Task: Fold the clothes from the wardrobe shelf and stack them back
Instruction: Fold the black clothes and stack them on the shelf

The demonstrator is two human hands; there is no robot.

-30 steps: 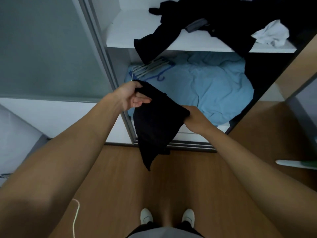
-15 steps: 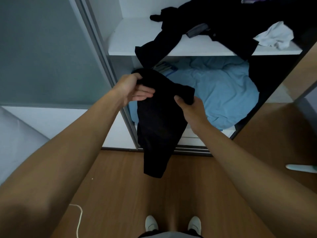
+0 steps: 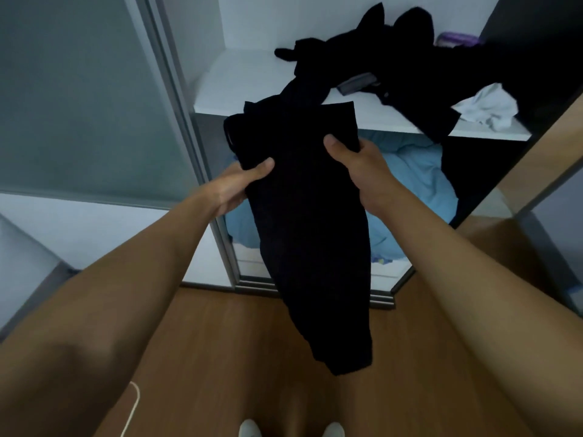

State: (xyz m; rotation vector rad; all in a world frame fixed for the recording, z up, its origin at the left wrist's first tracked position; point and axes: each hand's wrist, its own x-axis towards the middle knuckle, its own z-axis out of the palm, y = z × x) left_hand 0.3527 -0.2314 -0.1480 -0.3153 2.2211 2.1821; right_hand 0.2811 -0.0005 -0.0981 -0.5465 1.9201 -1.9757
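A black garment (image 3: 309, 216) hangs in front of the wardrobe, partly folded, its lower end dangling over the floor. My left hand (image 3: 235, 187) grips its left edge with the thumb on top. My right hand (image 3: 356, 162) grips the upper right edge, thumb pressed on the cloth. Behind them the white wardrobe shelf (image 3: 239, 86) carries a loose heap of black clothes (image 3: 407, 61) and a crumpled white garment (image 3: 487, 110) at its right end. One black piece droops over the shelf's front edge.
A light blue duvet (image 3: 413, 187) fills the compartment below the shelf. A frosted sliding door (image 3: 82, 99) stands at the left, a wooden panel (image 3: 542, 159) at the right. Wooden floor (image 3: 220, 357) lies underfoot, with a white cable (image 3: 134, 402) at lower left.
Both hands have lifted the black garment higher, towards the shelf. My left hand has shifted its grip lower on the left edge, and the garment hangs longer and flatter.
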